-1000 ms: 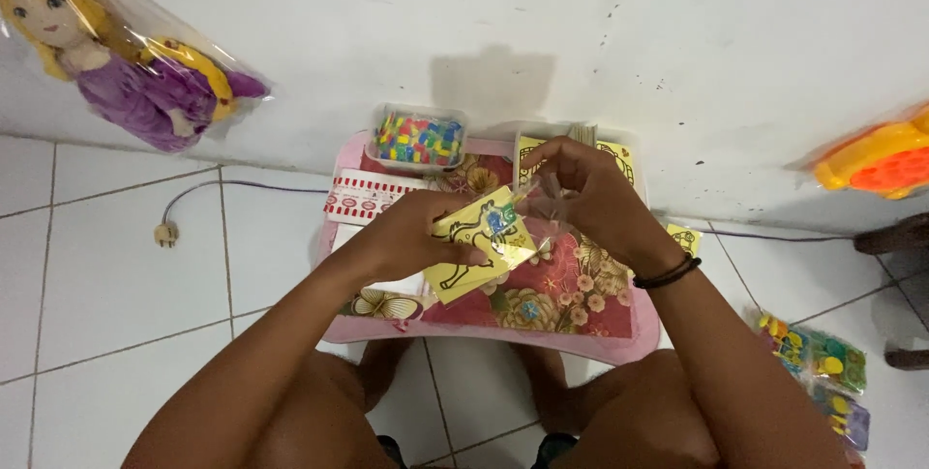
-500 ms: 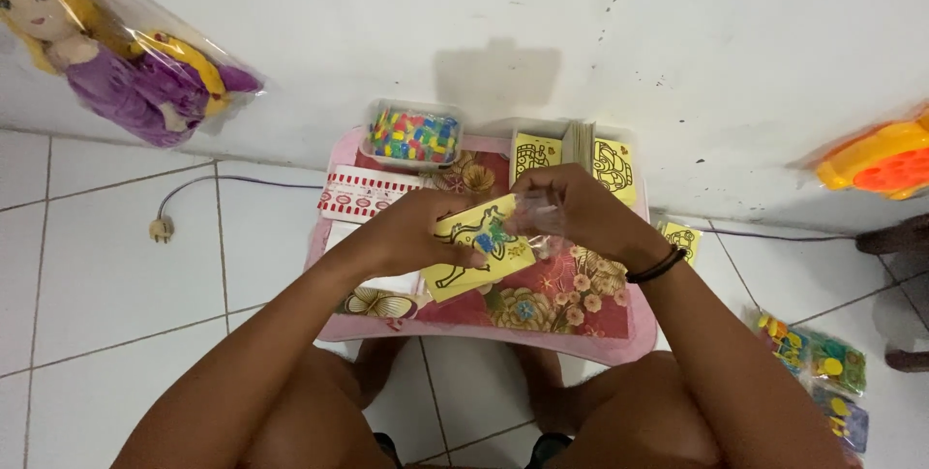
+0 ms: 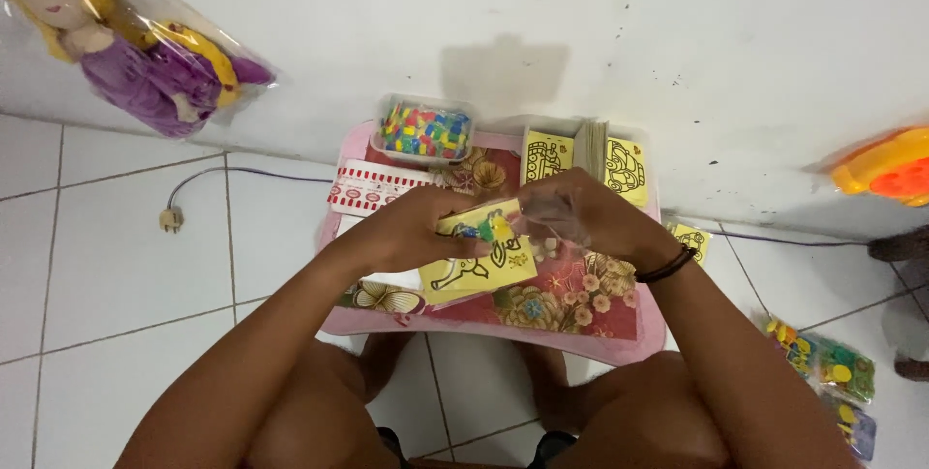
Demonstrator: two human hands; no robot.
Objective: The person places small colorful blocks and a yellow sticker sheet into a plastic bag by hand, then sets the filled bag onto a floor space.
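The left hand [image 3: 411,229] grips a yellow picture card [image 3: 479,261] while the right hand [image 3: 581,212] pinches a clear bag [image 3: 552,217] over it.

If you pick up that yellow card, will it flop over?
Probably only a little: the yellow card stays nearly flat where it sticks out past the left hand. It looks thin, so likely light and easy to bend.

1. Clear plastic bag [image 3: 126,43] enclosing a doll in purple, hung on the wall, upper left.
2. Red-and-white striped flat package [image 3: 373,188], lying on the pink surface [image 3: 619,338].
3. Clear packets of coloured pieces [image 3: 823,363], on the floor, lower right.
4. Small clear plastic bag [image 3: 556,217], pinched in the right hand [image 3: 600,222].
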